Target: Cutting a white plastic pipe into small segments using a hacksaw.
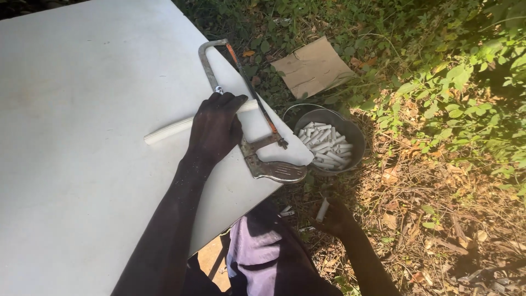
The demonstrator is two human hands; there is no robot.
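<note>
My left hand (215, 127) presses down on a long white pipe (167, 130) that lies across the white board (82, 109), its end near the board's right edge. A hacksaw (249, 118) with a metal frame and grey handle rests on the board just right of that hand. My right hand (332, 216) is low beside the board, over the ground, closed around a short white cut piece of pipe (322, 209). A round metal bowl (353, 134) on the ground holds several short white pipe pieces.
A flat piece of brown cardboard (312, 67) lies on the ground beyond the bowl. Green plants (460, 82) and dry leaves cover the ground at right. My purple-clothed leg (257, 246) sits under the board's near edge.
</note>
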